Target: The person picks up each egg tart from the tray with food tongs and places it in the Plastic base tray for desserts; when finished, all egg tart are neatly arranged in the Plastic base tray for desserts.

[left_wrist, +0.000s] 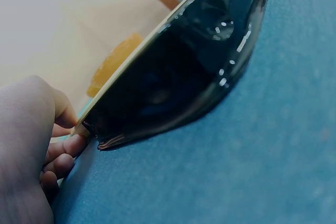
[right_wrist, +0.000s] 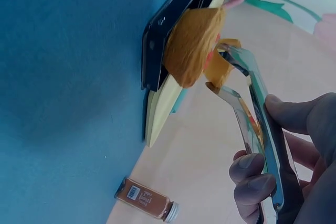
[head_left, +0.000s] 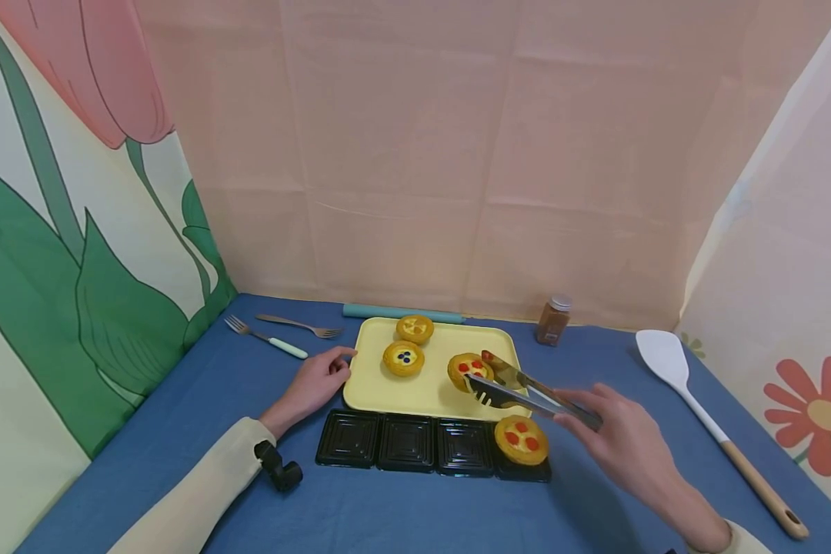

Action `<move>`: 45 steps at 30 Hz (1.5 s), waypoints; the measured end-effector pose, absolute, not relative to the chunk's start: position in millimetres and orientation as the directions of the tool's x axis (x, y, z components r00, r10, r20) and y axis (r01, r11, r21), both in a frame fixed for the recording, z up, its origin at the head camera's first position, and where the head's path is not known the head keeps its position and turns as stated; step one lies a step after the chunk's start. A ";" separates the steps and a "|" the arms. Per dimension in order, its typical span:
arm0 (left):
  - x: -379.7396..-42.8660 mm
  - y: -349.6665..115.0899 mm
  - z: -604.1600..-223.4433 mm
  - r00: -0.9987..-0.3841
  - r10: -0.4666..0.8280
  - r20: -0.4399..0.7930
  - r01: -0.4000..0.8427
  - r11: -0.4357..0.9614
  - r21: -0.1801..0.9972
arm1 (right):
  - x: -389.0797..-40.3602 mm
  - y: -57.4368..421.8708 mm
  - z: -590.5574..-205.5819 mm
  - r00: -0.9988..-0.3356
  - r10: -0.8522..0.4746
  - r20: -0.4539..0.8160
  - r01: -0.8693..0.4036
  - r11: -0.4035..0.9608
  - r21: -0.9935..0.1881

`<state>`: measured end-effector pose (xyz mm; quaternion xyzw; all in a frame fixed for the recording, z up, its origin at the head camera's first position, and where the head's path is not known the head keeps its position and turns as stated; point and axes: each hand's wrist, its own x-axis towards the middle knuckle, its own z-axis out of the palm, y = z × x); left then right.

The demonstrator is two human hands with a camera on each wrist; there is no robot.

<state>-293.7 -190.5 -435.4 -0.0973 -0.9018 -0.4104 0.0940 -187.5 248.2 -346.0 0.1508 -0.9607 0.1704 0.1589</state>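
My right hand (head_left: pixel 626 435) grips metal tongs (head_left: pixel 543 398). Their parted tips are at a tart with red pieces (head_left: pixel 462 368) on the right side of the yellow tray (head_left: pixel 367 396). My left hand (head_left: pixel 318 378) pinches the tray's left edge; the left wrist view shows its fingers (left_wrist: pixel 63 163) curled at the corner. Farther left on the tray sit a tart with dark berries (head_left: pixel 403 359) and a tart with yellow topping (head_left: pixel 415 328). In front lies a black sectioned tray (head_left: pixel 407 445), its rightmost compartment bearing another red-topped tart (head_left: pixel 522 440).
Two forks, one pale-handled (head_left: pixel 266 338) and one all metal (head_left: pixel 298 325), lie at the back left. A teal bar (head_left: pixel 360 311) lies behind the yellow tray. A spice jar (head_left: pixel 553 321) stands at the back right. A white spatula (head_left: pixel 706 415) with a wooden handle lies far right.
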 end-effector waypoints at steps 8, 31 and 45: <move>-294.3 -190.6 -435.5 -0.962 0.103 0.252 0.257 0.647 0.718 | -170.6 249.8 -345.8 -0.922 -0.227 0.314 -0.323 0.898 -0.299; -292.6 -191.9 -435.8 -0.962 0.108 0.251 0.260 0.636 0.726 | -146.5 249.2 -346.3 -0.944 -0.241 0.225 -0.302 0.908 -0.292; -291.9 -191.8 -434.7 -0.962 0.113 0.249 0.263 0.633 0.728 | -143.5 249.9 -344.8 -0.941 -0.273 0.202 -0.318 0.918 -0.238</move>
